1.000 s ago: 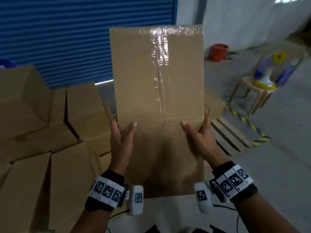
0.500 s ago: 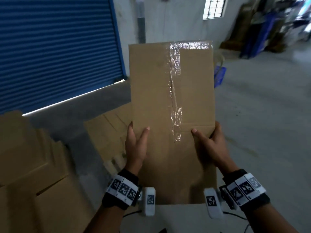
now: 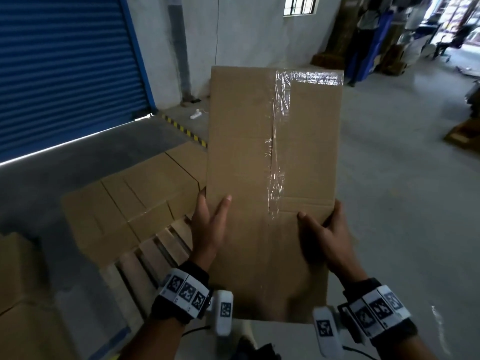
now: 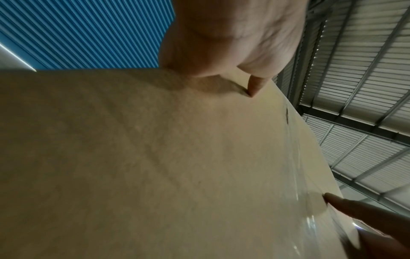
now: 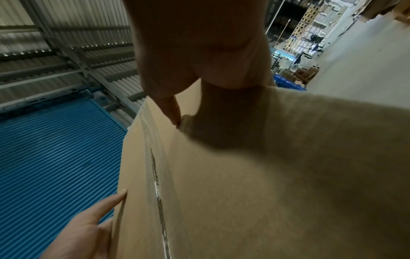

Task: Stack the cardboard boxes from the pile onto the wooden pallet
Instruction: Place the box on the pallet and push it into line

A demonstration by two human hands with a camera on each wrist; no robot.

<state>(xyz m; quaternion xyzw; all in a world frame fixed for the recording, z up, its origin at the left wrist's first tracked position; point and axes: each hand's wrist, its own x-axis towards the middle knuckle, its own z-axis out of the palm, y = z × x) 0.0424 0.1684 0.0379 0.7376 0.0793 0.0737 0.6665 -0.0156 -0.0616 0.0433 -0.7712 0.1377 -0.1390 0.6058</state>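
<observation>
I hold a flat brown cardboard box (image 3: 249, 157) upright in front of me, with a clear tape seam down its face. My left hand (image 3: 209, 222) grips its left edge, thumb on the face. My right hand (image 3: 326, 229) grips the right edge the same way. Below and to the left lies the wooden pallet (image 3: 155, 255), its near slats bare, with several boxes (image 3: 135, 198) laid on its far part. The left wrist view is mostly filled by the box (image 4: 155, 157), as is the right wrist view by the box (image 5: 266, 175).
More boxes of the pile (image 3: 18, 281) sit at the lower left. A blue roller shutter (image 3: 65, 74) closes the back left, with a yellow-black floor stripe (image 3: 187, 131) before it. Bare concrete floor (image 3: 402, 203) spreads right. A person (image 3: 363, 35) stands far back.
The view has swung right, away from the pile and onto the pallet with its boxes. The box came along in both hands, and the hold on it is unchanged.
</observation>
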